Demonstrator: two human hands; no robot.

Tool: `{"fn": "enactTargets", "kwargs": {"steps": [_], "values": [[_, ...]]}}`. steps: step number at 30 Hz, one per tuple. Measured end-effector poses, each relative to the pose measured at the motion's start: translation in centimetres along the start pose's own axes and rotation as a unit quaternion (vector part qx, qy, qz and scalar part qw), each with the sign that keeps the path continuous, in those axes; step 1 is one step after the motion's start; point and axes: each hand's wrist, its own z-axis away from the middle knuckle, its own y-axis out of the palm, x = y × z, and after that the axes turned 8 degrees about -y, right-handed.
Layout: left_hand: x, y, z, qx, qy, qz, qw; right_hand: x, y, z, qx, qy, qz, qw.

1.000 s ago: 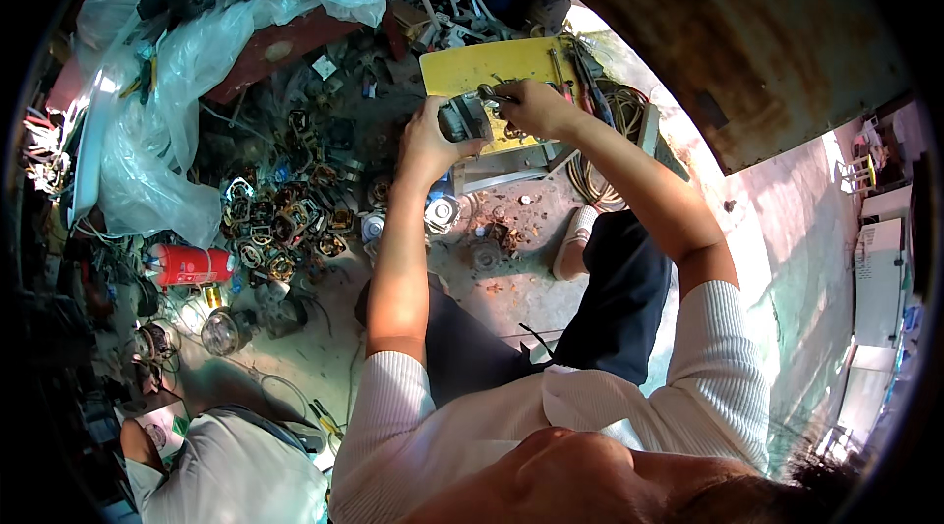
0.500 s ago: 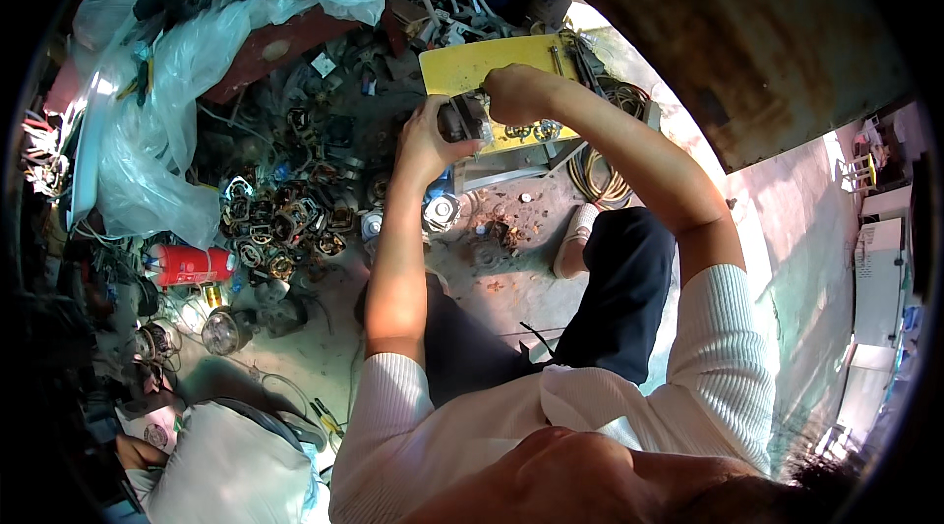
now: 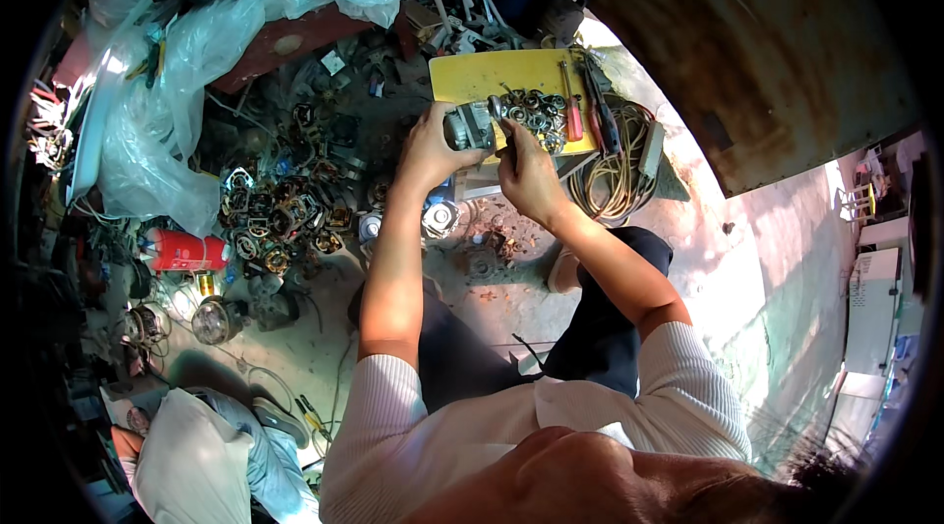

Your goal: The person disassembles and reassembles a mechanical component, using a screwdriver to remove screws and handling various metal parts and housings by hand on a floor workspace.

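Over the near left part of a yellow board [image 3: 472, 77], my left hand [image 3: 428, 152] grips a small electric motor [image 3: 470, 128] with a grey metal body. A round metal end juts from its right side. Close against that end is my right hand [image 3: 531, 178], its fingers closed around something dark and narrow that I cannot make out. Several small metal rings [image 3: 543, 113] lie piled on the board beside the motor. To their right rest a screwdriver [image 3: 573, 114] with a red handle and a dark-handled tool [image 3: 602, 116].
Coiled cable [image 3: 615, 185] lies right of the board. Motor parts [image 3: 285, 214] heap on the floor at left, near a red cylinder [image 3: 187, 251] and plastic sheeting [image 3: 167, 121]. A rusty panel [image 3: 747, 42] stands far right. Another person [image 3: 197, 455] is at lower left.
My right hand has come from the motor's far right side to its near right side, and its arm has lowered. The motor has turned in my left hand. The screwdriver's handle now shows.
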Motion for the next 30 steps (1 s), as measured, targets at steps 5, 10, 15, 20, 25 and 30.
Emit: {"fn": "enactTargets", "kwargs": {"steps": [5,10,15,20,25,30], "values": [[-0.2,0.0,-0.3,0.023,0.008,0.016,1.000,-0.7,-4.2,-3.5,0.048,0.107,-0.166,0.979],[0.1,-0.5,-0.7,0.043,0.011,0.033,0.998,-2.6,-5.5,-6.8,0.071,0.120,-0.154,0.978],[0.6,-0.6,-1.1,0.074,-0.003,0.037,0.997,-5.5,-3.3,-7.9,-0.038,0.129,-0.188,0.973],[0.3,-0.8,-1.4,0.091,-0.006,0.053,0.994,-6.0,-1.6,-8.2,-0.017,0.108,-0.251,0.962],[0.1,-1.2,-1.1,0.106,-0.024,0.037,0.993,-6.0,-1.6,-7.8,0.088,0.119,-0.254,0.956],[0.2,-0.9,-1.3,0.112,-0.034,0.029,0.993,-7.7,-1.2,-7.3,0.074,0.129,-0.278,0.949]]}}
